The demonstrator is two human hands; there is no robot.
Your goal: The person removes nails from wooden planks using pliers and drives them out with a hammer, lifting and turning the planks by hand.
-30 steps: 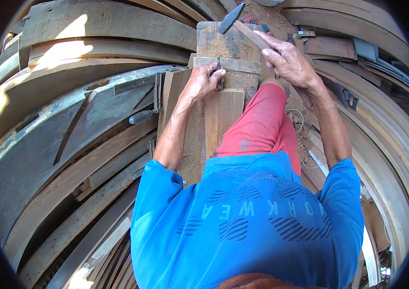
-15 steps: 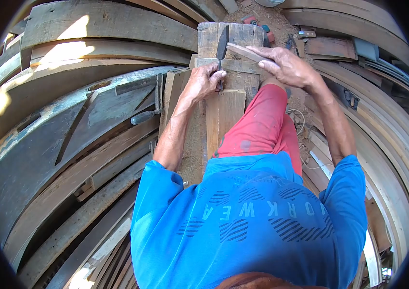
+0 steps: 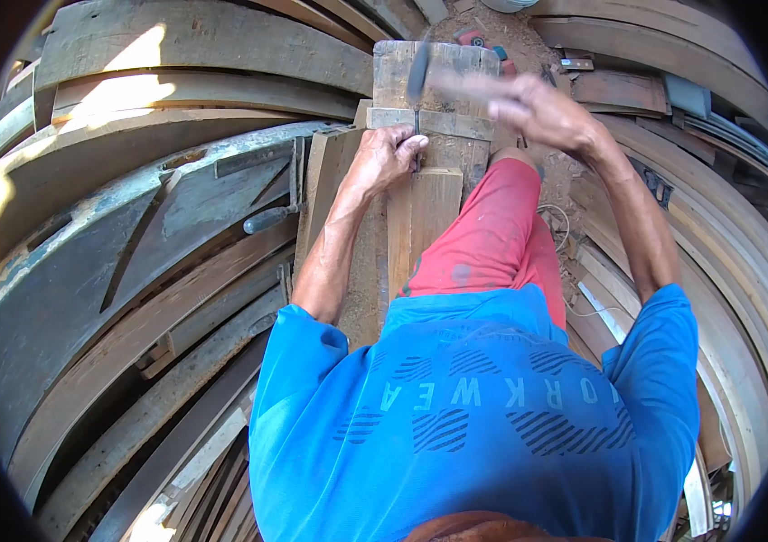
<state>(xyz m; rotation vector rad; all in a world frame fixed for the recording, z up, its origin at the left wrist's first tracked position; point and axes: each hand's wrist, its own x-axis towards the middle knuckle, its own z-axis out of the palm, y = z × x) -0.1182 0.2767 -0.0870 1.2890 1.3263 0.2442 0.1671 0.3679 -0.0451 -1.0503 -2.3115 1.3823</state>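
Observation:
My left hand (image 3: 386, 159) is closed around a thin dark metal chisel (image 3: 416, 123), which stands over the near wooden beam (image 3: 427, 212). Its lower end is partly hidden by my fingers. My right hand (image 3: 542, 112), blurred by motion, grips the wooden handle of a hammer (image 3: 418, 72). The dark hammer head is above and beyond the chisel, apart from my left hand. A flat wood strip (image 3: 453, 125) lies across the worn bench plank (image 3: 470, 65) just past my left fingers.
Curved timbers (image 3: 212, 54) are stacked on the left, and more long boards (image 3: 700, 217) on the right. A handsaw handle (image 3: 658, 188) shows among the right boards. Red power tools (image 3: 472, 38) lie on the sawdust-covered ground beyond the bench. My red-clad knee is beside the beam.
My right hand and the hammer have shifted slightly and are now blurred with swinging. The hammer head has risen off the chisel's top. My left hand stays almost in place.

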